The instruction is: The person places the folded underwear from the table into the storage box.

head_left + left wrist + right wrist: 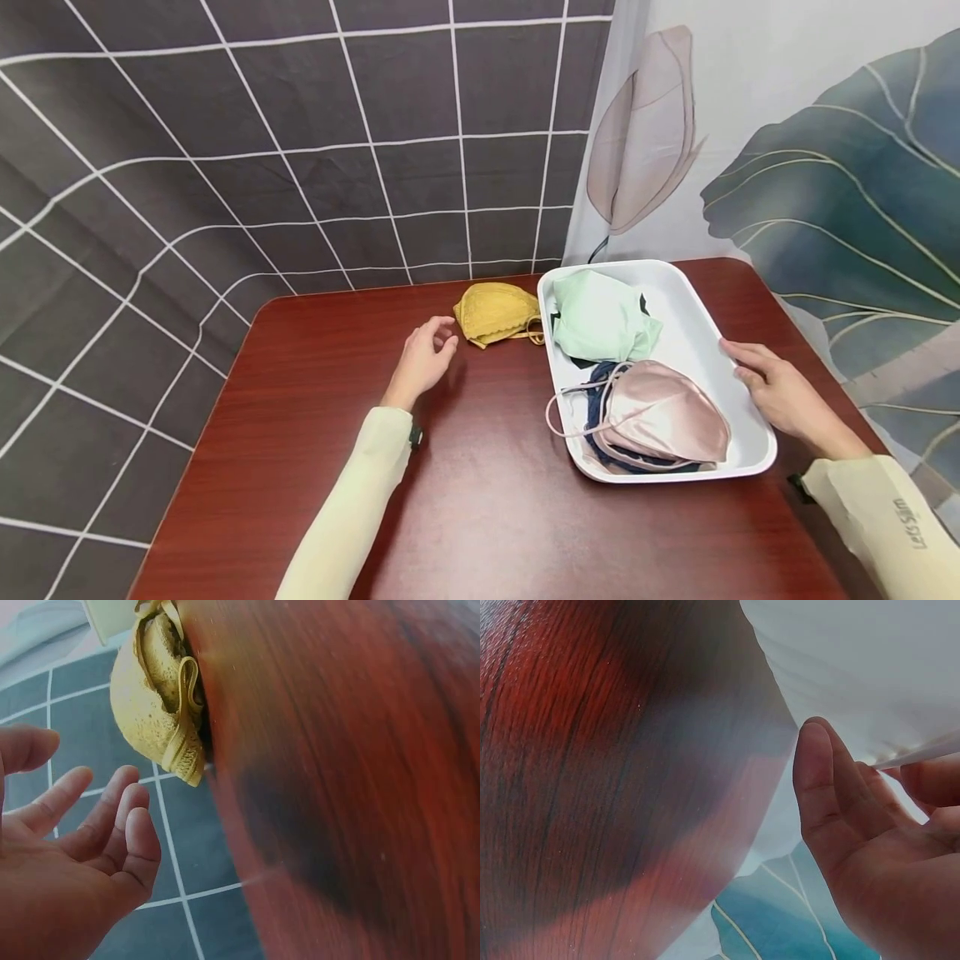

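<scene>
A mustard-yellow lace bra (495, 312), folded with its strap at one side, lies near the table's back edge. Just to the left of it hovers my left hand (424, 358), fingers loosely bent and holding nothing; the left wrist view also shows a gap between the fingers and the bra (150, 697). My right hand (776, 392) grips the right rim of a white plastic tray (693, 312), with fingers at the outer side (821, 765). In the tray, a mint-green bra (600, 315) sits at the back and a pink satin bra (667, 412) at the front.
Navy lace fabric (596, 396) shows under the pink bra, and a pink strap loops over the tray's left rim. The reddish-brown table (480, 517) extends in front. Behind it hang a dark grid-patterned curtain (405, 100) and a leaf-print curtain (810, 200).
</scene>
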Demonstrator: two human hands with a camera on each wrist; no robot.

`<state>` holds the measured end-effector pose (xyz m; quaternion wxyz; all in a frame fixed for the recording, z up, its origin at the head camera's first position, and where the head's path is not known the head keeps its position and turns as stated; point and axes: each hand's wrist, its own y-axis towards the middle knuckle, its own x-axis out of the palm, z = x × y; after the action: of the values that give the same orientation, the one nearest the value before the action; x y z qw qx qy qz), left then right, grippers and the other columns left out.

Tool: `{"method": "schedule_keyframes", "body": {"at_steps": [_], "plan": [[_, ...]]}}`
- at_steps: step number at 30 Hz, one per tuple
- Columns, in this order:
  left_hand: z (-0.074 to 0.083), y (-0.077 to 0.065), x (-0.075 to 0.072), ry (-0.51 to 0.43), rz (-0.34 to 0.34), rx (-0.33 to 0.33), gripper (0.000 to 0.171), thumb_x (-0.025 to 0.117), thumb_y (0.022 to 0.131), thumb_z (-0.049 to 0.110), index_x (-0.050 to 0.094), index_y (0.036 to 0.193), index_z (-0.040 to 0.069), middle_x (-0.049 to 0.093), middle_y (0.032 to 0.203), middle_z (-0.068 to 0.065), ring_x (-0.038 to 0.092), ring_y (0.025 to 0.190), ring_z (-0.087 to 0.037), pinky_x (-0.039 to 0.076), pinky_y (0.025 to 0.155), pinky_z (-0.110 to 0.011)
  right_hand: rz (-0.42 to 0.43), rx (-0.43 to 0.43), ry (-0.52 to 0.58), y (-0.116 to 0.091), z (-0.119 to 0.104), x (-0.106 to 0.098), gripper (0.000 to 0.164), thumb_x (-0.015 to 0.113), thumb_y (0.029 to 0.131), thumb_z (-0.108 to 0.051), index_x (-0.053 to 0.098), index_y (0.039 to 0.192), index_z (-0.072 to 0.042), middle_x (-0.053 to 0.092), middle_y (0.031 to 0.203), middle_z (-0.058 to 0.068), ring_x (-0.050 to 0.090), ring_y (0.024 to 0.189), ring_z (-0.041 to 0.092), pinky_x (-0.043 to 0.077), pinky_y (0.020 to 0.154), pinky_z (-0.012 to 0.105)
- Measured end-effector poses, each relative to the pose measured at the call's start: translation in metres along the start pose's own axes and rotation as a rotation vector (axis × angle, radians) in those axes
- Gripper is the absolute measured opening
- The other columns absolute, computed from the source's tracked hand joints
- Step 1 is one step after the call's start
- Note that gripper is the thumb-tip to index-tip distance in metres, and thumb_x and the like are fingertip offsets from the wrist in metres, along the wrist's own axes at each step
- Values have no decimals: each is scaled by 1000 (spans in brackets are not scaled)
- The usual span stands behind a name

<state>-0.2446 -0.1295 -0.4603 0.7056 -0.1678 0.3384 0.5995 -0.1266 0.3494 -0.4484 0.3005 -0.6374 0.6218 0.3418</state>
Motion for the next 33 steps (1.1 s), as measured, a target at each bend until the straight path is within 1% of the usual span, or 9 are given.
{"method": "schedule_keyframes", "body": {"at_steps": [6,12,18,22,27,31,33], "plan": [[-4,6,4,-38,-11,-46,38,59,93,18,53,128,5,64,102,-10,61,91,-22,45,84,-41,8,-2,1,0,1,1,45,46,96,0,39,140,4,38,134,32,40,112,54,38,83,65],[-8,14,9,-26,-23,-104,43,58,93,22,49,132,7,65,102,-9,63,90,-20,47,82,-38,6,-2,-4,0,3,1,45,47,96,0,39,140,3,38,134,32,40,113,54,38,83,66],[-7,23,13,-18,-37,-172,51,58,92,26,43,138,8,63,111,-16,62,95,-25,46,86,-42,10,-5,-1,0,2,1,45,47,96,0,39,140,3,39,133,31,40,113,54,37,84,66],[-8,31,17,-4,-53,-215,56,57,93,31,39,141,10,61,118,-18,61,101,-27,44,89,-43,18,-15,-1,1,1,1,44,47,95,1,40,139,4,40,133,31,40,114,54,37,84,66],[-9,38,23,6,-69,-237,58,57,93,34,37,142,11,60,119,-18,56,111,-30,40,95,-45,14,-6,0,1,1,1,45,47,95,1,39,140,3,39,133,31,40,114,54,37,84,65],[-6,42,27,-3,-82,-242,60,58,92,37,36,143,12,59,119,-17,54,112,-29,39,95,-44,8,4,2,1,1,1,46,47,96,1,39,140,3,39,134,31,40,114,53,38,85,65],[-4,45,30,-11,-82,-248,62,58,92,39,36,143,13,57,123,-16,52,114,-28,39,96,-43,4,10,4,0,1,1,46,47,96,0,38,141,3,39,134,31,40,113,53,38,85,65]]}}
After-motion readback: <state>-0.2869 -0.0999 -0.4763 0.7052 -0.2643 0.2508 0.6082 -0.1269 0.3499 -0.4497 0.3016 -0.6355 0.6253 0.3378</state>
